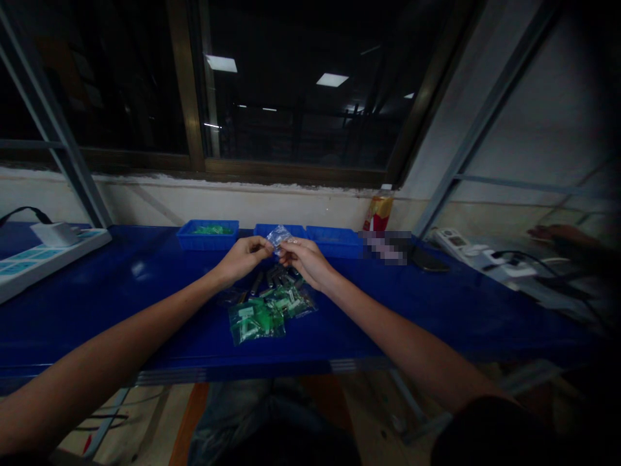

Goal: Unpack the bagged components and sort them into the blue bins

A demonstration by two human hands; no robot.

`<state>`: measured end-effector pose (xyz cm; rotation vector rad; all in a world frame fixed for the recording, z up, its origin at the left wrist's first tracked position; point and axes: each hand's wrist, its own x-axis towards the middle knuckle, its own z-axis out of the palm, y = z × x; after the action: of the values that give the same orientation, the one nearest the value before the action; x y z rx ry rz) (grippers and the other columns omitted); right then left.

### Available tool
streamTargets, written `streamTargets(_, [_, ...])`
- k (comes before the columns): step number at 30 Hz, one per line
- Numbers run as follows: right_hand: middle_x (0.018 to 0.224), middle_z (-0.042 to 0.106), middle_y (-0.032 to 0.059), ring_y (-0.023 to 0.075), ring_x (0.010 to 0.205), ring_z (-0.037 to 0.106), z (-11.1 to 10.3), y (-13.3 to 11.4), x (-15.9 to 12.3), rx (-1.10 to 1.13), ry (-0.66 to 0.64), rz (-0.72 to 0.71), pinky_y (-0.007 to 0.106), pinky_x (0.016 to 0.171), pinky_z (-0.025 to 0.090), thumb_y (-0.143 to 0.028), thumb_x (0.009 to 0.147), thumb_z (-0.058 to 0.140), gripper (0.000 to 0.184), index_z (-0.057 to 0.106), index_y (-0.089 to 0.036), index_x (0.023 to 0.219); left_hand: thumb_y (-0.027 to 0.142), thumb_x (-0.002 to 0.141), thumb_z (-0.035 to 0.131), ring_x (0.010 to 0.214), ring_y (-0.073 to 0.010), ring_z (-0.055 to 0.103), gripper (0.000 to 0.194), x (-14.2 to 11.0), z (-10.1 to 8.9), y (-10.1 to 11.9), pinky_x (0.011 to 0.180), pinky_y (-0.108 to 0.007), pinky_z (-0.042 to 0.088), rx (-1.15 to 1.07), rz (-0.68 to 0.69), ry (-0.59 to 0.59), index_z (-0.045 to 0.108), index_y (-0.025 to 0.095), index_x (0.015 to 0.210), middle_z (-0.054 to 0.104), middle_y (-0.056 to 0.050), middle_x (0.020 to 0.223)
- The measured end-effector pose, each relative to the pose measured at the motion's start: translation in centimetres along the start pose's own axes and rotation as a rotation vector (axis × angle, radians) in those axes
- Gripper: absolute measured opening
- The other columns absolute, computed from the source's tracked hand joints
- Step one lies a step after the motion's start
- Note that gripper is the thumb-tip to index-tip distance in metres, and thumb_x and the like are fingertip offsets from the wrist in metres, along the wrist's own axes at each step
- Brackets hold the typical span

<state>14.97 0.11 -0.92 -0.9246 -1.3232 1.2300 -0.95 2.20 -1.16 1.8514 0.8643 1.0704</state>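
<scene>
As our forearms reach over the near edge of the bench [160,336], the fingers of our left hand [245,259] and right hand [308,259] pinch a small clear bag [278,235] between them, in front of the blue trays [334,244] along the far edge. Green packets [257,320] lie nearer us, towards the middle of the near edge, with small dark pieces [281,277] just beyond them, below our hands.
</scene>
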Motion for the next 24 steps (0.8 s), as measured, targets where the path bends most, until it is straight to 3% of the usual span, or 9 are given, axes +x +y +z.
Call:
streamTargets(6, [0.06,0.054,-0.0012,0.0078,0.053,0.05,-0.16,0.29,0.24,-0.076,0.051,-0.011,0.022,0.049,0.035,-0.03,0.071,0.06,0.015,0.055,-0.016,0.069,0.027,0.072,0.057,0.07,-0.0125,0.053,0.016,-0.24,0.33,0.37,0.063,-0.024,0.038,-0.031,-0.052,-0.053,0.057,0.012,0.077,0.059,-0.002,0.074])
streamTargets(17, [0.059,0.054,-0.0021,0.0089,0.055,0.049,-0.07,0.0,0.02,-0.234,0.057,-0.052,0.023,0.052,0.035,-0.022,0.067,0.058,0.006,0.055,-0.017,0.065,0.022,0.072,0.054,0.067,-0.0125,0.053,0.009,-0.09,0.04,-0.01,0.068,-0.026,0.04,0.03,0.04,-0.024,0.056,0.014,0.071,0.058,0.0,0.068])
streamTargets(24, [0.058,0.056,-0.0012,0.0097,0.056,0.048,-0.06,-0.29,-0.05,-0.317,0.046,-0.137,0.024,0.056,0.035,-0.031,0.073,0.051,0.024,0.058,-0.017,0.055,0.028,0.076,0.052,0.067,-0.0127,0.052,0.016,-0.22,0.1,0.2,0.067,-0.025,0.039,0.069,0.088,-0.023,0.057,0.013,0.072,0.059,-0.001,0.069])
